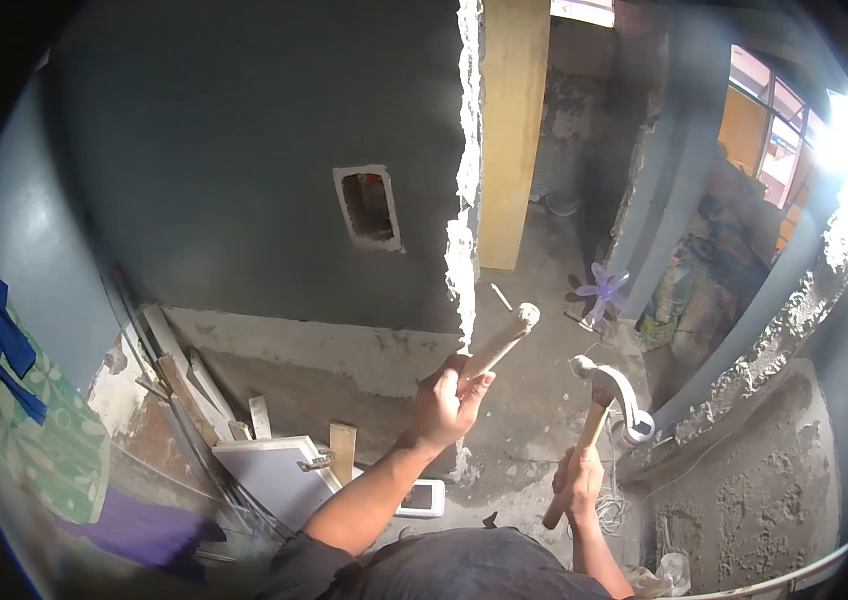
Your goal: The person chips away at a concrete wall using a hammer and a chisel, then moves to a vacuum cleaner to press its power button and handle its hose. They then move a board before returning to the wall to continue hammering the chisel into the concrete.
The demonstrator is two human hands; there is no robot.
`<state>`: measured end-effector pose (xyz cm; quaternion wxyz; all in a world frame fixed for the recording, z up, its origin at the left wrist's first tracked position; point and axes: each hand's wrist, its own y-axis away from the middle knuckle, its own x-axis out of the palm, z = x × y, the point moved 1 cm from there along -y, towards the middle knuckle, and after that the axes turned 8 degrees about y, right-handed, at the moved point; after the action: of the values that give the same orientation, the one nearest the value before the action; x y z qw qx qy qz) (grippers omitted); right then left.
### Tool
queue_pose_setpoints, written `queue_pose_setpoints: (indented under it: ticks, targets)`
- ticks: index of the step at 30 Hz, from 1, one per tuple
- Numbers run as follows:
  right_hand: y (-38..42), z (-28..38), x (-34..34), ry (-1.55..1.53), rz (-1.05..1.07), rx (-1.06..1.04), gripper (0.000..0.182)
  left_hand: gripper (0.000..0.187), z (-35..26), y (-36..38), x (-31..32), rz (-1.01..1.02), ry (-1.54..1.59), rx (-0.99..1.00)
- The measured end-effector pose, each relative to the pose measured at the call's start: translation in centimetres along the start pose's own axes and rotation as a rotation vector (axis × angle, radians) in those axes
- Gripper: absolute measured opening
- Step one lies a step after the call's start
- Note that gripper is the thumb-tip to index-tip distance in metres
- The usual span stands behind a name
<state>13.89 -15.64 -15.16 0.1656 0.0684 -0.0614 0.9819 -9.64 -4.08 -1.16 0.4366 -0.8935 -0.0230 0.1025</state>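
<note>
My left hand [447, 402] is closed around a pale stick-like tool [496, 350] with a rounded end, held slanting up to the right beside the rough white broken edge [461, 270] of the dark wall. In my right hand [580, 484] is a claw hammer [599, 405], gripped by its wooden handle with the metal head up. The hammer head and the pale tool are apart. Part of the pale tool is hidden inside my left fist.
A rectangular hole [369, 207] opens in the dark wall [244, 150]. Boards and a white panel [279, 478] lean at lower left, near a white device [422, 498]. A purple fan [603, 292] stands ahead. Rough plaster [749, 490] covers a low structure at right.
</note>
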Motion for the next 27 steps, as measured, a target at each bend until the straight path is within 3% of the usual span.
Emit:
queue_pose_setpoints:
  ticks: [2,8,11,12,14,15,17,18,20,24,26,27]
  targets:
    - [-1.0,2.7,0.8,0.108,0.017,-0.151,0.042,0.028,1.6,0.3,-0.2,-0.027,0.014,-0.039]
    - [-1.9,9.4,4.4,0.193,0.065,-0.331,0.043,0.041,3.7,-2.1,-1.3,-0.037,-0.003,-0.223]
    - [-1.9,11.3,6.3,0.212,0.135,-0.486,0.045,0.050,5.2,-2.2,-1.0,-0.049,0.146,-0.554]
    - [-1.8,12.0,7.1,0.214,0.136,-0.488,0.045,0.046,5.0,-2.5,-1.2,0.009,0.310,-0.454]
    - [-1.6,13.3,8.4,0.235,0.138,-0.552,0.048,0.043,4.7,-2.5,-1.1,-0.005,0.460,-0.513]
    - [-1.2,14.5,8.9,0.340,0.111,-0.545,0.064,0.043,4.4,-2.6,-1.3,-0.007,0.461,-0.513]
    - [-0.5,17.1,10.3,0.357,0.104,-0.629,0.065,0.040,4.0,-2.7,-1.5,-0.036,0.490,-0.484]
    - [-0.3,17.7,10.9,0.372,0.093,-0.713,0.066,0.037,4.5,-2.6,-1.4,-0.034,0.348,-0.293]
    - [-0.4,17.4,11.7,0.333,0.050,-0.753,0.067,0.036,5.4,-2.2,-1.3,-0.029,0.343,-0.392]
    - [-1.3,16.9,11.7,0.323,0.046,-0.747,0.064,0.037,5.2,-2.4,-0.6,-0.091,0.310,-0.352]
    - [-1.7,16.6,11.3,0.302,0.098,-0.636,0.064,0.038,5.0,-2.3,0.0,-0.140,0.303,-0.352]
    - [-1.7,17.2,11.4,0.319,0.063,-0.718,0.059,0.038,5.0,-2.2,0.2,-0.141,0.304,-0.350]
